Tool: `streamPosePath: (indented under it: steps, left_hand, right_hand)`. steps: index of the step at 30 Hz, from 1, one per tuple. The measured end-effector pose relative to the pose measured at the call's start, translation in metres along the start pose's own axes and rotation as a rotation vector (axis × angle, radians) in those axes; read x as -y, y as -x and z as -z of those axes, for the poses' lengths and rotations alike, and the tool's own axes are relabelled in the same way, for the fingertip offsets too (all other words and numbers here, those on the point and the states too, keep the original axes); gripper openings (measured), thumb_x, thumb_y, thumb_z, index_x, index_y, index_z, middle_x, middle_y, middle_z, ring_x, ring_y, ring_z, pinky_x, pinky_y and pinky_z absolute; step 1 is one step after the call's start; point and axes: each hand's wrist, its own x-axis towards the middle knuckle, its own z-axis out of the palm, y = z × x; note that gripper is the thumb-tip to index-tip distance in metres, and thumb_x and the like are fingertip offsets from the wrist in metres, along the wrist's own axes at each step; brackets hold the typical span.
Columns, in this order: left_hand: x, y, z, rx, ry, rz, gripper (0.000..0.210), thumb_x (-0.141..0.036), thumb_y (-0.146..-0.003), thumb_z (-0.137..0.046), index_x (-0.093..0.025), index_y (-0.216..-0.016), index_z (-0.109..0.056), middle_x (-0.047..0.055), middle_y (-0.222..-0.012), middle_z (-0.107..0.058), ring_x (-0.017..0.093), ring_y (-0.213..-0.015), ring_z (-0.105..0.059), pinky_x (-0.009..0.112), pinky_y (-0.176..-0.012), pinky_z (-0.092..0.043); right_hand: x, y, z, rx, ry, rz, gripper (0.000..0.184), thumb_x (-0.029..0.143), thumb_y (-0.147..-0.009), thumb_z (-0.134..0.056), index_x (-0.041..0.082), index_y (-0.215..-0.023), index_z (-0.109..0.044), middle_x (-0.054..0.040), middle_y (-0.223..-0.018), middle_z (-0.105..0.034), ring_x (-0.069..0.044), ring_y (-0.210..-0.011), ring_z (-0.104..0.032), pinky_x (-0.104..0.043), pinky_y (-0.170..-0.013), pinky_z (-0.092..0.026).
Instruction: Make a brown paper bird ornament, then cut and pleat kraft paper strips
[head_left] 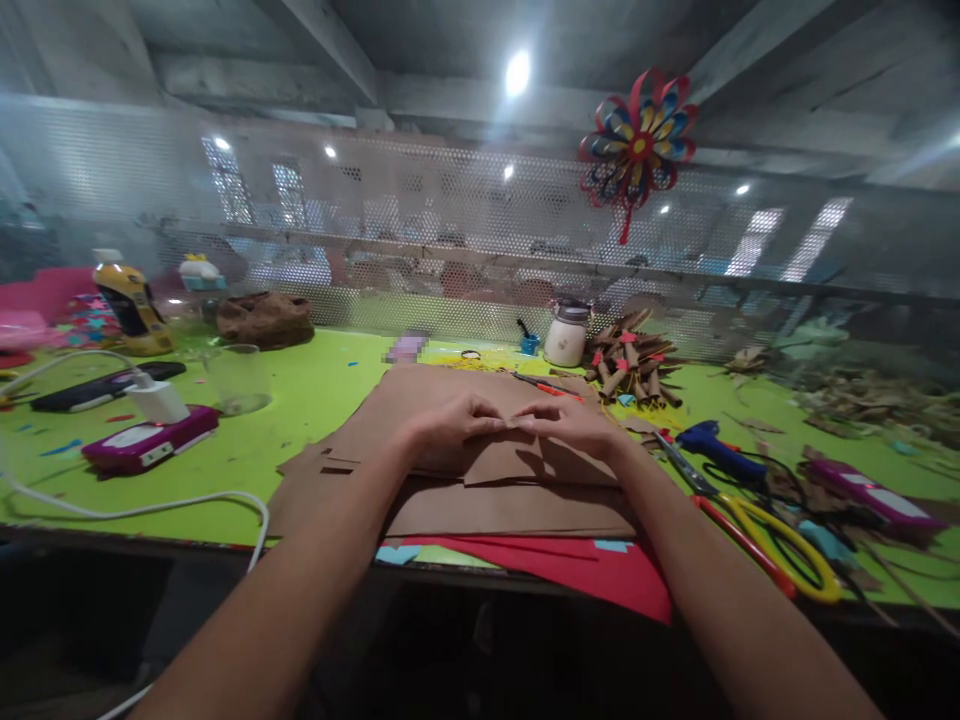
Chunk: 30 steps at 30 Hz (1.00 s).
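Observation:
Both hands meet over a stack of brown paper sheets on the green table. My left hand pinches the far edge of a small brown paper piece, thumb and fingers together. From the other side my right hand pinches the same edge, its fingertips almost touching the left ones. The small piece lies over the stack, its near corner pointing toward me. Just beyond the hands, a small pair of orange-handled scissors rests on the paper. Red sheets stick out under the stack at the table's front edge.
On the right lie large scissors with red and yellow handles, a blue glue gun and a purple power strip. Rolled brown paper tubes and a jar stand behind. A plastic cup and another purple power strip are left.

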Motion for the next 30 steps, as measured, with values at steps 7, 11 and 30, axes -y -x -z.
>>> streamPosePath:
  steps: [7,11,30]
  left_hand:
    - [0.013,-0.009,-0.005,-0.041,-0.038,-0.102,0.033,-0.039,-0.083,-0.047,-0.012,-0.088,-0.066,0.0,-0.072,-0.056,0.01,-0.066,-0.045,0.019,-0.06,-0.035]
    - [0.011,-0.009,-0.007,-0.081,-0.097,-0.089,0.032,-0.035,-0.083,-0.046,-0.013,-0.093,-0.067,0.002,-0.078,-0.061,0.011,-0.07,-0.047,0.02,-0.063,-0.036]
    - [-0.001,-0.004,-0.007,-0.097,-0.118,-0.091,0.031,-0.037,-0.082,-0.049,-0.011,-0.084,-0.067,0.003,-0.074,-0.062,0.011,-0.067,-0.049,0.02,-0.061,-0.036]
  right_hand:
    - [0.0,0.001,-0.001,-0.022,-0.19,-0.069,0.036,0.045,-0.071,-0.064,0.011,-0.082,-0.068,-0.0022,-0.065,-0.061,-0.011,-0.059,-0.052,-0.023,-0.056,-0.039]
    - [0.0,0.0,-0.001,-0.041,-0.3,-0.104,0.037,0.042,-0.066,-0.068,0.011,-0.086,-0.068,-0.0032,-0.069,-0.062,-0.011,-0.06,-0.052,-0.024,-0.058,-0.041]
    - [-0.002,-0.002,-0.001,-0.113,0.058,-0.015,0.04,0.048,-0.078,-0.054,0.012,-0.068,-0.066,-0.0013,-0.055,-0.056,-0.01,-0.05,-0.045,-0.022,-0.048,-0.033]
